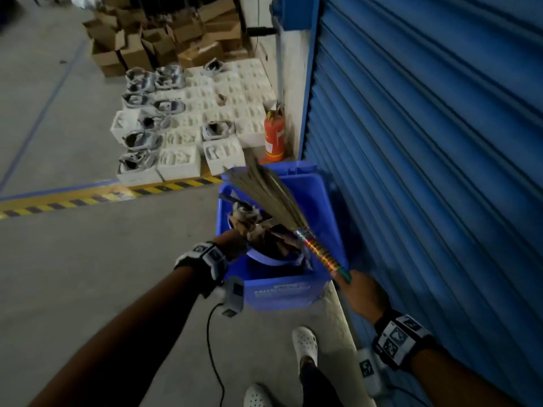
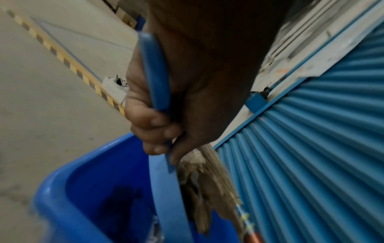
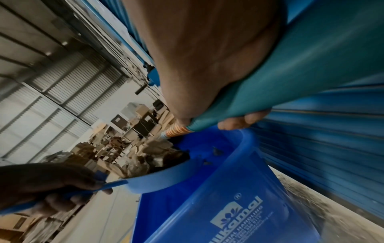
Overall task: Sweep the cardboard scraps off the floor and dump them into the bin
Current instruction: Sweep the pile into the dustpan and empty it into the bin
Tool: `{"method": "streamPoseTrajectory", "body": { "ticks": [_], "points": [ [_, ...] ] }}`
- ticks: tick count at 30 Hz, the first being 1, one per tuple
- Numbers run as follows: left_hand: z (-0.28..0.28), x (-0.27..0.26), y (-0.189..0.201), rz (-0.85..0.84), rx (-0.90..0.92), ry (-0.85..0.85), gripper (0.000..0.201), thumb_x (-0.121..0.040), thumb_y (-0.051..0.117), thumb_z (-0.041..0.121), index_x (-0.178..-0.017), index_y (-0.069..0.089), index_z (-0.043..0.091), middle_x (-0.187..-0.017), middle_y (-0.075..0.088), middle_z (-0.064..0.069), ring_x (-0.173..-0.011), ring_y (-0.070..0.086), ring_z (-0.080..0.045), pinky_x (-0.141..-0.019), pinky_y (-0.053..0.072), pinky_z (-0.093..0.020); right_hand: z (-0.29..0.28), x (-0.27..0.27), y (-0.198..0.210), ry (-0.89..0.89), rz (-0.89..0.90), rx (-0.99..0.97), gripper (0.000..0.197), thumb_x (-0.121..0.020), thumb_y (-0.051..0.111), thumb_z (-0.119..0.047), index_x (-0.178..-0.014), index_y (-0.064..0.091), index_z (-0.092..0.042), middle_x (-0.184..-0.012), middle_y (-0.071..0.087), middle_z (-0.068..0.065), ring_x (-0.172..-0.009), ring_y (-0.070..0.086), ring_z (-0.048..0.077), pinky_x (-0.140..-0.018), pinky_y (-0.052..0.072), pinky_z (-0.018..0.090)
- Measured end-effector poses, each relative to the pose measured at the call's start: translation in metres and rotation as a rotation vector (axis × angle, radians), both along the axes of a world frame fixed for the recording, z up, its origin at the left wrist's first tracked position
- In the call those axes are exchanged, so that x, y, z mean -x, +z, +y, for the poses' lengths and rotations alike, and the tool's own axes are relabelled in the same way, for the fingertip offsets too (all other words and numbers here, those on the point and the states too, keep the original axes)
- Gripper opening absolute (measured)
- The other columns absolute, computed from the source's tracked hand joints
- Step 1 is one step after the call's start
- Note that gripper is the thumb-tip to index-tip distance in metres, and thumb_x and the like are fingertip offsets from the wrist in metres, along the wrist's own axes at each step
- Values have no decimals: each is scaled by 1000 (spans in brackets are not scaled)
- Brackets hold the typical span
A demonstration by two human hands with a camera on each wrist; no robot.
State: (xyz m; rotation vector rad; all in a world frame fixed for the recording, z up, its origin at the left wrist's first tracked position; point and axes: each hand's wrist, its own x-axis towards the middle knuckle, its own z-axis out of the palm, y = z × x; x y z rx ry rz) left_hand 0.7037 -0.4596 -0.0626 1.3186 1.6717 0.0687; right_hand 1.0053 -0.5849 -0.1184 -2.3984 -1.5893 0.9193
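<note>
Blue plastic, smooth and glossy, forms the square bin (image 1: 282, 292) standing just beside the ribbed roller shutter (image 1: 426, 142) on the right. Over its opening the left hand (image 2: 166, 115) grips the flat handle of a rounded blue dustpan (image 3: 158, 179), fingers (image 2: 153, 129) curled round it. Crumpled brown cardboard scraps (image 1: 258, 233) lie heaped in the pan. The right hand (image 1: 364, 295) grips the broom (image 1: 273, 198) by its teal handle end, stiff straw bristles fanning toward the far rim.

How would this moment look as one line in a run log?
stage: dumping | left hand: holds dustpan over bin | right hand: holds broom | scraps: on dustpan
</note>
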Motion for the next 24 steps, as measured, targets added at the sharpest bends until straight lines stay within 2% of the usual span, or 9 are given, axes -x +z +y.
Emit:
{"method": "streamPoseTrajectory", "body": {
  "ticks": [3,6,8,10,13,17,19,22,24],
  "points": [
    [32,-14,-5,129,72,-5,34,-97,50,11,-127,56,-3,-115,61,-18,-68,61,-12,-45,45,-13,21,-13,-14,-5,-15,12,42,-92,46,-59,-75,49,-21,-92,68,16,-85,63,34,-61,41,31],
    [55,-30,-5,308,157,-182,30,-98,49,15,-121,59,-2,-123,62,-18,-107,62,-26,-62,43,-24,39,-24,-25,14,-30,23,45,-91,46,-59,-86,56,-15,-93,68,16,-87,64,34,-62,38,31],
    [66,-35,-7,348,198,-231,28,-98,47,21,-111,60,0,-113,62,-24,-106,62,-30,-65,38,-26,49,-30,-32,17,-29,30,50,-90,44,-61,-93,59,-13,-93,67,16,-88,64,34,-63,40,32],
    [71,-36,-12,411,187,-288,33,-98,47,26,-115,60,1,-117,61,-25,-110,61,-35,-68,39,-30,56,-34,-36,19,-5,45,55,-88,40,-66,-94,60,-15,-91,67,15,-85,63,34,-65,46,34],
    [64,-33,-16,464,149,-282,40,-92,46,39,-111,59,7,-114,64,-18,-88,59,-32,-73,43,-37,64,-38,-39,24,13,68,61,-85,35,-72,-95,60,-18,-90,68,14,-83,64,34,-64,47,33],
    [42,-21,-11,426,42,-129,50,-95,46,45,-59,38,13,-69,49,-14,-60,42,-24,-60,33,-30,74,-34,-39,38,61,80,56,-87,38,-69,-90,60,-17,-90,68,12,-84,64,32,-65,47,33],
    [24,-12,-5,368,14,19,57,-91,51,54,-55,32,14,-55,38,-7,-48,32,-22,-50,27,-30,79,-26,-40,76,86,71,58,-87,35,-71,-87,59,-17,-89,68,12,-83,63,32,-67,49,35],
    [-10,11,0,321,-40,207,66,-82,49,72,-60,35,11,-56,39,-5,-48,29,-21,-47,26,-30,83,-3,-38,143,123,27,59,-88,37,-68,-85,59,-13,-90,68,18,-86,63,36,-70,49,38],
    [-41,30,1,307,-76,305,65,-84,47,70,-66,43,8,-60,44,-7,-51,32,-21,-45,26,-29,84,19,-33,192,150,-5,57,-90,42,-64,-86,60,-10,-92,68,21,-89,62,38,-70,47,38]
  ]
}}
